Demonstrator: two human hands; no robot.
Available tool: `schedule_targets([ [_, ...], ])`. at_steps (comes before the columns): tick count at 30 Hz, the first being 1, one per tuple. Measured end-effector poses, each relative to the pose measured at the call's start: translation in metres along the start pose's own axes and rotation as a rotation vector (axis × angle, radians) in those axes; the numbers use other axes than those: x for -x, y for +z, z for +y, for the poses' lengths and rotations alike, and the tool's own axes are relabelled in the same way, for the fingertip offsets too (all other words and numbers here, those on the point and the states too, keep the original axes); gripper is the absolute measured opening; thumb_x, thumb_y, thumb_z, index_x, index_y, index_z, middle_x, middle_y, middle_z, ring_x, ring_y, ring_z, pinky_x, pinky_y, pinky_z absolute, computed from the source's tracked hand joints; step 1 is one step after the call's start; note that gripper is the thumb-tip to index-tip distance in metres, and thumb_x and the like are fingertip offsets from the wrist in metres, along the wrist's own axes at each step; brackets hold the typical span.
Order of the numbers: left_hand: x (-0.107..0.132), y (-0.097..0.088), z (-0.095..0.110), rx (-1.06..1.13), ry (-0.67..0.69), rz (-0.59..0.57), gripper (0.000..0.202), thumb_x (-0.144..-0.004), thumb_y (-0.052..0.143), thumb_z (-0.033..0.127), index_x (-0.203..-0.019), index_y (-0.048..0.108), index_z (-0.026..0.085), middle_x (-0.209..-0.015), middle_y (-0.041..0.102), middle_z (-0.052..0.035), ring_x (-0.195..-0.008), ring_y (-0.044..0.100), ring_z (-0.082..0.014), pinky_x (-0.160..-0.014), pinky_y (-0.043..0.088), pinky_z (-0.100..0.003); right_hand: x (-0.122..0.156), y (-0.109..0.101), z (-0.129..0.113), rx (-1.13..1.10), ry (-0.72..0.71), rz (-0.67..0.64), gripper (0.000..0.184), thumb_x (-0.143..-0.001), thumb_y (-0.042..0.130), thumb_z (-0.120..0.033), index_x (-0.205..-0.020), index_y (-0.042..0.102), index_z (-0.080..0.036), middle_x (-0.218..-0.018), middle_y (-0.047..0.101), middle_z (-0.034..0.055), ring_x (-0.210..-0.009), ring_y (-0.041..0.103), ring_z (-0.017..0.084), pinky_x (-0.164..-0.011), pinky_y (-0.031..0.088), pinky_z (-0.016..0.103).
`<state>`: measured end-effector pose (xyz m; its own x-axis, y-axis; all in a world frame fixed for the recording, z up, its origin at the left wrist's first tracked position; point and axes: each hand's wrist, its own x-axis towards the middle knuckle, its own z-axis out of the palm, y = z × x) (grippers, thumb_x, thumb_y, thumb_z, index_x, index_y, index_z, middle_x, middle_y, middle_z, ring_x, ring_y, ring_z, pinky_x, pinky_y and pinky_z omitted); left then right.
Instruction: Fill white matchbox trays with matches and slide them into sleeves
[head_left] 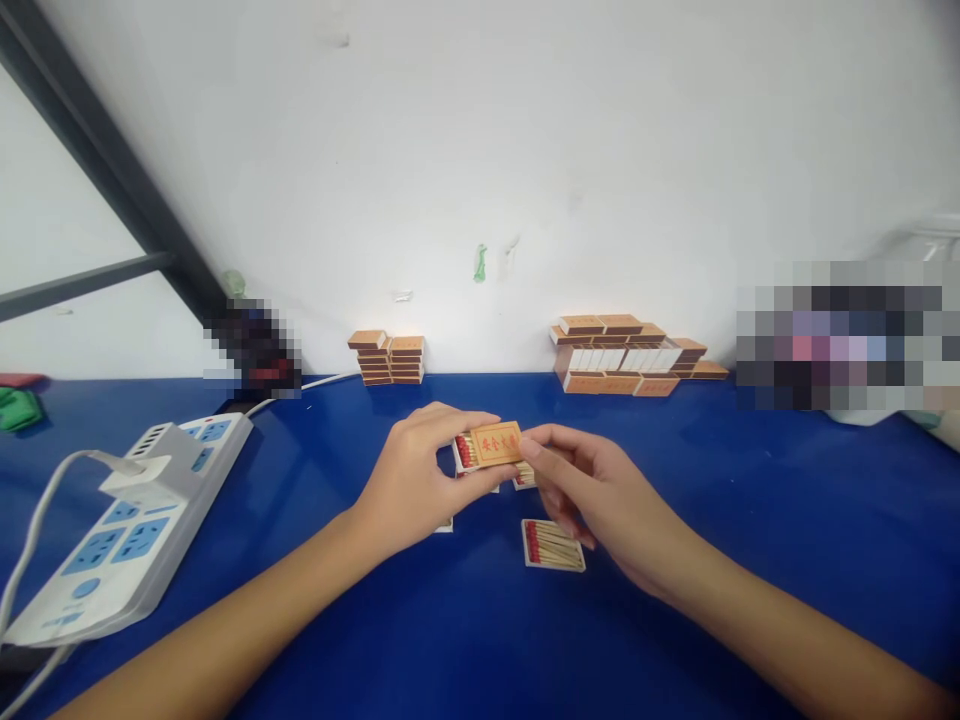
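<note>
blue tabletop (450,640) — matchbox (496,446) in left hand (420,470) — red "安全火"

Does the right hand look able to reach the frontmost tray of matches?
Probably yes: the tray of matches lies near the right hand with nothing on top, though that hand is at the matchbox the left hand holds.
</note>
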<state>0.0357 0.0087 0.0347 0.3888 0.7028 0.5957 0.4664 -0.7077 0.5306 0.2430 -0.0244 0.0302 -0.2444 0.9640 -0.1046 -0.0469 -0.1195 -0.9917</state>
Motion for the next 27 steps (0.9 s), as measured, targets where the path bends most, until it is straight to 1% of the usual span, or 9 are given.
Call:
schedule_targets([
  [4,0.003,0.002,-0.001,0.018,-0.008,-0.046,0.052,-0.077,0.092,0.039,-0.123,0.074,0.022,-0.110,0.079,-0.0057,-0.097,0.074,-0.0226,-0.087,0.060,-0.038,-0.001,-0.007,0.000,0.054,-0.012,0.024,0.038,-0.085,0.079,-0.055,-0.084,0.066,-0.019,-0.052,0.044,-0.0081,-0.042,0.036,0.005,-0.037,0.026,0.018],
  [6,0.003,0.000,-0.003,-0.003,0.004,-0.055,0.051,-0.078,0.091,0.039,-0.123,0.073,0.022,-0.111,0.079,-0.0055,-0.096,0.074,-0.0225,-0.087,0.060,-0.038,-0.004,-0.014,-0.003,0.074,-0.031,0.048,0.037,-0.086,0.078,-0.054,-0.081,0.065,-0.020,-0.052,0.045,-0.0074,-0.041,0.037,0.006,-0.037,0.027,0.019],
  [10,0.000,-0.007,-0.005,-0.045,0.058,0.015,0.017,-0.089,0.082,0.032,-0.104,0.077,0.024,-0.102,0.081,-0.0026,-0.091,0.075,-0.0200,-0.081,0.061,-0.035,-0.011,-0.033,-0.013,0.038,-0.100,0.189,0.038,-0.087,0.076,-0.050,-0.072,0.057,-0.021,-0.054,0.045,-0.0067,-0.044,0.042,0.007,-0.039,0.028,0.020],
  [12,-0.001,-0.008,-0.004,-0.055,0.058,0.061,0.019,-0.088,0.082,0.032,-0.105,0.076,0.024,-0.103,0.081,-0.0023,-0.092,0.076,-0.0200,-0.083,0.062,-0.035,-0.012,-0.039,-0.018,0.010,-0.115,0.225,0.043,-0.088,0.075,-0.048,-0.066,0.050,-0.020,-0.055,0.044,-0.0064,-0.044,0.041,0.006,-0.040,0.027,0.020],
  [15,0.001,-0.007,-0.001,-0.090,0.075,0.101,0.054,-0.078,0.090,0.041,-0.125,0.070,0.022,-0.111,0.080,-0.0054,-0.096,0.076,-0.0226,-0.088,0.062,-0.039,-0.010,-0.038,-0.020,0.000,-0.088,0.204,0.046,-0.088,0.074,-0.048,-0.064,0.047,-0.020,-0.055,0.045,-0.0059,-0.044,0.042,0.007,-0.040,0.027,0.021],
  [16,0.002,-0.006,0.000,-0.109,0.103,0.104,0.056,-0.078,0.091,0.041,-0.126,0.069,0.021,-0.112,0.080,-0.0062,-0.095,0.075,-0.0231,-0.087,0.061,-0.040,-0.009,-0.035,-0.019,0.003,-0.072,0.178,0.044,-0.089,0.074,-0.049,-0.066,0.049,-0.020,-0.055,0.047,-0.0058,-0.044,0.042,0.007,-0.040,0.027,0.021],
  [20,0.004,-0.003,0.002,-0.170,0.213,0.100,0.031,-0.086,0.083,0.030,-0.114,0.073,0.020,-0.104,0.080,-0.0058,-0.089,0.074,-0.0224,-0.079,0.059,-0.039,-0.004,-0.023,-0.015,0.010,-0.045,0.086,0.040,-0.089,0.072,-0.051,-0.071,0.055,-0.020,-0.057,0.050,-0.0055,-0.045,0.044,0.007,-0.040,0.029,0.021],
  [22,0.005,-0.003,0.003,-0.154,0.190,0.097,0.028,-0.087,0.082,0.027,-0.112,0.073,0.021,-0.101,0.080,-0.0048,-0.087,0.073,-0.0213,-0.078,0.059,-0.037,-0.004,-0.023,-0.013,0.014,-0.060,0.102,0.040,-0.089,0.072,-0.050,-0.070,0.055,-0.021,-0.056,0.049,-0.0056,-0.045,0.043,0.008,-0.041,0.029,0.021],
  [27,0.004,-0.003,0.005,-0.059,-0.002,0.089,0.030,-0.084,0.084,0.030,-0.111,0.075,0.023,-0.094,0.078,-0.0018,-0.081,0.070,-0.0182,-0.075,0.059,-0.033,-0.011,-0.035,-0.018,0.027,-0.141,0.205,0.041,-0.088,0.073,-0.043,-0.062,0.050,-0.021,-0.052,0.044,-0.0048,-0.045,0.041,0.009,-0.041,0.029,0.023],
])
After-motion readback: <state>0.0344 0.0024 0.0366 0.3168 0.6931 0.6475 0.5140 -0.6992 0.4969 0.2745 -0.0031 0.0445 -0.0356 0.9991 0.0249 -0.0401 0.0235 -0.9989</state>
